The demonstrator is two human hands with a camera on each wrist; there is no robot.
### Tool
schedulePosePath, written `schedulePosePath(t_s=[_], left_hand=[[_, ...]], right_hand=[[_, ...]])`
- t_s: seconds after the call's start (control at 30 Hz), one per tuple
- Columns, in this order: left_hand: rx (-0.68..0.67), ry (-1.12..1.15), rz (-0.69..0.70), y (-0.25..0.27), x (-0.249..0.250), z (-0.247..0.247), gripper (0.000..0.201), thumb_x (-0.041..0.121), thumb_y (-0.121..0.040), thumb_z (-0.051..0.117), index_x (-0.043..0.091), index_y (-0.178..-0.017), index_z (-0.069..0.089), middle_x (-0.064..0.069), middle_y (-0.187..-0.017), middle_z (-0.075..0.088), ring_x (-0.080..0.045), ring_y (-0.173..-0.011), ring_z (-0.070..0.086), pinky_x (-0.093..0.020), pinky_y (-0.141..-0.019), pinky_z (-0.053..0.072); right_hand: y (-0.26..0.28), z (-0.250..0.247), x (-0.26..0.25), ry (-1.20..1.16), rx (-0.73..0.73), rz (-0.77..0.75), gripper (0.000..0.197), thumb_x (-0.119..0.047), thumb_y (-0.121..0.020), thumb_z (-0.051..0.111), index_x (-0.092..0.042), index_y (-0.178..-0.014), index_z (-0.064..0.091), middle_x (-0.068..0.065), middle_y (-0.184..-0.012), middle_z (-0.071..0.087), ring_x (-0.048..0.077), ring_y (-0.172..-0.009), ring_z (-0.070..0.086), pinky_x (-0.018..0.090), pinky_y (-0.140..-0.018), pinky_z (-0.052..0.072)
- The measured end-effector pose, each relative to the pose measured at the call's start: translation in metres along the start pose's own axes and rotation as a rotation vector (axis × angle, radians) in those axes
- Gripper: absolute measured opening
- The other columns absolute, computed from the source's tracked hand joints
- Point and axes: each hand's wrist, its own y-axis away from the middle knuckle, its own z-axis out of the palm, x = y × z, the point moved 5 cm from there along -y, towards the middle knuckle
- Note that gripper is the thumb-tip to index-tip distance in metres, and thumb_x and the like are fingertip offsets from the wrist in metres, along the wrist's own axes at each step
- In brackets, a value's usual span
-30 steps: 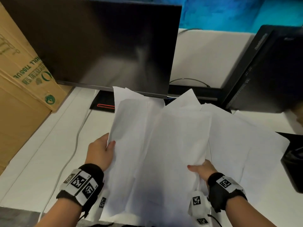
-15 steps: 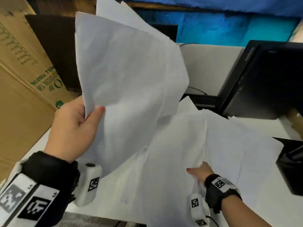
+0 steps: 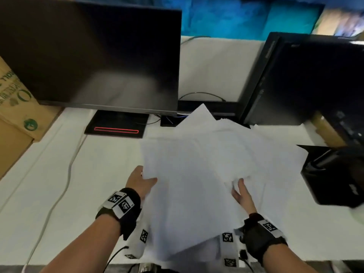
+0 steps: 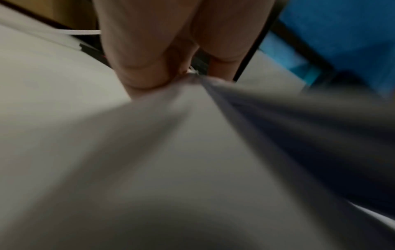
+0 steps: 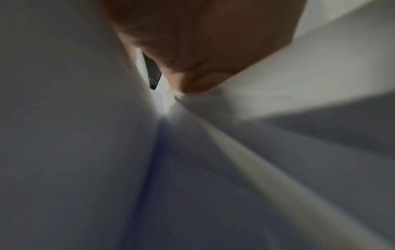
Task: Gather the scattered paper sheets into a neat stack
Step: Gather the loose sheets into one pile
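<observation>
Several white paper sheets [image 3: 197,174] overlap in a loose, fanned pile on the white table [image 3: 49,213], right of centre. My left hand [image 3: 140,179] grips the left edge of the top sheets, thumb on top and fingers hidden below. In the left wrist view the fingers [image 4: 145,59] pinch the paper [image 4: 149,152]. My right hand [image 3: 241,194] holds the pile's near right edge, thumb on the paper. The right wrist view, blurred, shows fingers [image 5: 203,59] pinching bunched sheets [image 5: 278,104]. The sheets' corners point different ways.
A dark monitor [image 3: 94,56] stands at the back left on a base with a red line [image 3: 116,127]. A cardboard box [image 3: 17,111] sits far left. A second black screen [image 3: 307,79] and a black device [image 3: 334,174] crowd the right. A white cable [image 3: 65,184] crosses the left.
Half a second ago my left hand held its sheets high in the air. It has since brought them down and to the right onto the pile. My right hand stayed at the near edge.
</observation>
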Motion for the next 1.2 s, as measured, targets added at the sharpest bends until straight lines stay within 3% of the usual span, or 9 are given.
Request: schedulePosePath(t_s=[0.17, 0.27, 0.43, 0.57, 0.63, 0.8, 0.93, 1.03, 1.2], left_hand=[[-0.156, -0.114, 0.028, -0.018, -0.005, -0.001, 0.04, -0.002, -0.078, 0.063, 0.017, -0.112, 0.052, -0.007, -0.106, 0.062, -0.027, -0.098, 0.061, -0.035, -0.088, 0.049], [-0.129, -0.175, 0.066, -0.029, -0.007, -0.003, 0.042, 0.0, -0.078, 0.063, 0.016, -0.115, 0.054, -0.005, -0.111, 0.064, -0.026, -0.103, 0.061, -0.037, -0.097, 0.047], [-0.227, -0.32, 0.064, -0.04, -0.017, 0.004, 0.047, 0.018, -0.073, 0.068, 0.02, -0.119, 0.056, -0.001, -0.115, 0.065, -0.023, -0.109, 0.06, -0.039, -0.099, 0.045], [-0.26, -0.227, 0.103, -0.032, -0.014, 0.009, 0.05, 0.038, -0.06, 0.071, 0.029, -0.109, 0.059, 0.004, -0.105, 0.069, -0.018, -0.1, 0.065, -0.031, -0.088, 0.051], [-0.175, -0.065, 0.111, -0.028, -0.009, 0.003, 0.049, 0.028, -0.069, 0.076, 0.025, -0.113, 0.054, 0.009, -0.099, 0.064, -0.008, -0.092, 0.062, -0.018, -0.074, 0.049], [-0.2, 0.293, 0.044, -0.028, 0.0, -0.006, 0.097, 0.035, -0.038, 0.085, 0.02, -0.123, 0.042, -0.002, -0.104, 0.065, -0.019, -0.093, 0.065, -0.028, -0.07, 0.055], [-0.424, 0.25, -0.006, -0.027, 0.0, 0.005, 0.079, 0.03, -0.027, 0.092, 0.012, -0.1, 0.066, 0.0, -0.085, 0.077, -0.016, -0.078, 0.073, -0.023, -0.061, 0.057], [-0.42, 0.206, -0.018, -0.032, -0.009, 0.006, 0.049, 0.016, -0.046, 0.081, 0.014, -0.093, 0.067, 0.004, -0.078, 0.077, -0.015, -0.076, 0.071, -0.021, -0.062, 0.056], [-0.391, 0.179, -0.073, -0.038, -0.03, 0.004, 0.07, 0.028, -0.036, 0.082, 0.012, -0.102, 0.066, -0.008, -0.099, 0.073, -0.025, -0.092, 0.069, -0.039, -0.086, 0.054]], right_hand=[[-0.006, -0.004, 0.014, 0.316, -0.104, 0.122, 0.071, -0.064, -0.071, 0.059, -0.008, -0.115, 0.063, 0.017, -0.11, 0.069, 0.035, -0.101, 0.064, 0.044, -0.09, 0.051], [-0.005, 0.002, 0.004, 0.463, -0.087, 0.097, 0.067, -0.06, -0.057, 0.07, -0.011, -0.101, 0.061, 0.015, -0.088, 0.059, 0.026, -0.067, 0.057, 0.026, -0.056, 0.049], [-0.008, 0.004, 0.003, 0.59, -0.069, 0.006, 0.055, -0.024, -0.061, 0.084, -0.003, -0.105, 0.057, 0.019, -0.103, 0.069, 0.035, -0.094, 0.067, 0.054, -0.088, 0.052], [-0.005, 0.009, 0.007, 0.543, -0.024, -0.067, 0.023, 0.004, -0.076, 0.067, -0.003, -0.096, 0.056, 0.022, -0.104, 0.066, 0.036, -0.096, 0.064, 0.051, -0.092, 0.049], [-0.001, 0.012, 0.002, 0.436, -0.069, -0.077, 0.019, 0.005, -0.08, 0.062, -0.004, -0.096, 0.058, 0.019, -0.097, 0.069, 0.032, -0.086, 0.066, 0.044, -0.085, 0.053], [0.001, 0.019, -0.008, 0.225, -0.22, -0.052, 0.056, -0.011, -0.048, 0.086, -0.001, -0.099, 0.065, 0.014, -0.086, 0.075, 0.024, -0.076, 0.072, 0.033, -0.064, 0.059], [0.004, 0.031, -0.013, 0.356, -0.076, -0.1, 0.012, -0.005, -0.083, 0.063, -0.006, -0.094, 0.057, 0.008, -0.081, 0.069, 0.02, -0.073, 0.066, 0.029, -0.062, 0.053], [-0.008, 0.026, -0.024, 0.431, 0.112, -0.227, 0.019, -0.03, -0.087, 0.06, -0.013, -0.08, 0.053, 0.005, -0.082, 0.061, 0.017, -0.074, 0.058, 0.026, -0.067, 0.048], [-0.026, 0.008, -0.041, 0.3, 0.35, -0.274, 0.019, -0.022, -0.093, 0.048, -0.015, -0.076, 0.054, 0.013, -0.092, 0.061, 0.027, -0.083, 0.058, 0.04, -0.086, 0.05]])
